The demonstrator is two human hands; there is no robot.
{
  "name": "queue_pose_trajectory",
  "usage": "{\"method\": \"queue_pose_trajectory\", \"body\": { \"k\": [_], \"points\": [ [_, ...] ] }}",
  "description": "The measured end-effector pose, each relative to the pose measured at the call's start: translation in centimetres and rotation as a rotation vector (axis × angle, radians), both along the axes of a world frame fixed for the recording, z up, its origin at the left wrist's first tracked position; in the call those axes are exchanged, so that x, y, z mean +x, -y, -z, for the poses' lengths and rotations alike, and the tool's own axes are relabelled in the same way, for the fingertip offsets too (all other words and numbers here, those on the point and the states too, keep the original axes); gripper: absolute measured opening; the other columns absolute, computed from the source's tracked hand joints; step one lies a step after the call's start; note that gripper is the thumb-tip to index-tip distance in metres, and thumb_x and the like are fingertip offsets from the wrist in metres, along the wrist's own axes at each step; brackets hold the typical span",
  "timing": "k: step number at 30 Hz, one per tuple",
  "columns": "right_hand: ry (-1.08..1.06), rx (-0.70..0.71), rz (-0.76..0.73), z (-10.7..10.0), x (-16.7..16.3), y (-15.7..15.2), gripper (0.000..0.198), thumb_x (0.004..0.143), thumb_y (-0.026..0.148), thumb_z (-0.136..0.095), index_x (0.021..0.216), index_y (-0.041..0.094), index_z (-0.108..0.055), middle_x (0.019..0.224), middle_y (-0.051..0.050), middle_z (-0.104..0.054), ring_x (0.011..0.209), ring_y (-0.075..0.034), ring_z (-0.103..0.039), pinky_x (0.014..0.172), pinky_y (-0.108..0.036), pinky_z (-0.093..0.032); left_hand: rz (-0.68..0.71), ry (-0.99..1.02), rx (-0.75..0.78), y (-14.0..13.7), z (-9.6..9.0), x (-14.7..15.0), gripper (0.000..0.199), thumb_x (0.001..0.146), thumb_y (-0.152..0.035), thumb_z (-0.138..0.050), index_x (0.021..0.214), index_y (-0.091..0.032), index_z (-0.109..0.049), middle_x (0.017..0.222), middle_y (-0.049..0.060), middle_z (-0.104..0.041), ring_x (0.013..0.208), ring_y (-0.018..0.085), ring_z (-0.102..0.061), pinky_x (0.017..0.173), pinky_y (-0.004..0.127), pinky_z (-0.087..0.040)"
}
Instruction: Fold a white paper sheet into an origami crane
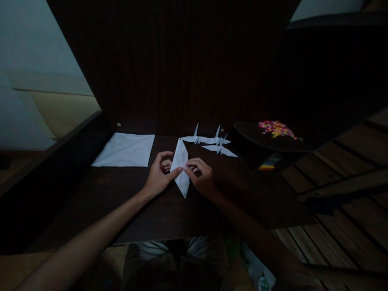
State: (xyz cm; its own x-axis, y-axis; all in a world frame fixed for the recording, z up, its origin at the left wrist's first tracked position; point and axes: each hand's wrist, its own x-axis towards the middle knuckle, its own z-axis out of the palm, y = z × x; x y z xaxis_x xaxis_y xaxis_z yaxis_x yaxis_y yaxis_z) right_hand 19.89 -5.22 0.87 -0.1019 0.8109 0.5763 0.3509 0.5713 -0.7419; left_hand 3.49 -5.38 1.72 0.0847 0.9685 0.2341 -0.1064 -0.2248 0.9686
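Note:
A white folded paper [180,161], a long diamond shape, lies on the dark wooden table [127,202] in front of me. My left hand [159,174] pinches its left edge at the middle. My right hand [201,176] presses on its right edge with the fingertips. Both hands meet near the middle of the fold. Three finished white paper cranes [212,143] stand just beyond the hands, to the right.
A creased flat white paper sheet [125,149] lies at the back left of the table. At the right, a dark tray [248,135] carries a heap of small colourful pieces [276,128]. Wooden floorboards [348,194] run along the right.

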Motion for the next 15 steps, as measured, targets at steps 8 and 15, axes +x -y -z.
{"method": "queue_pose_trajectory", "body": {
  "k": [8,15],
  "points": [
    [0.023,0.027,-0.064,-0.17,-0.07,0.45,0.02,0.078,0.027,-0.065,0.096,0.019,-0.065,0.101,-0.009,-0.063,0.086,-0.017,-0.062,0.072,-0.028,-0.052,-0.032,-0.101,-0.009,-0.07,-0.05,-0.29,0.026,0.072,-0.038,-0.071,0.074,-0.014,-0.062,0.071,0.001,-0.067,0.064,0.013,-0.059,0.06,0.023,-0.044],
    [-0.147,-0.119,-0.104,0.59,-0.17,0.07,0.026,0.071,0.03,-0.072,0.093,0.019,-0.063,0.099,-0.006,-0.062,0.084,-0.016,-0.064,0.073,-0.028,-0.054,-0.078,-0.209,0.049,0.26,-0.65,-0.22,0.03,0.075,-0.04,-0.067,0.06,-0.016,-0.061,0.056,-0.004,-0.054,0.053,0.01,-0.047,0.052,0.022,-0.037]
  ]
}}
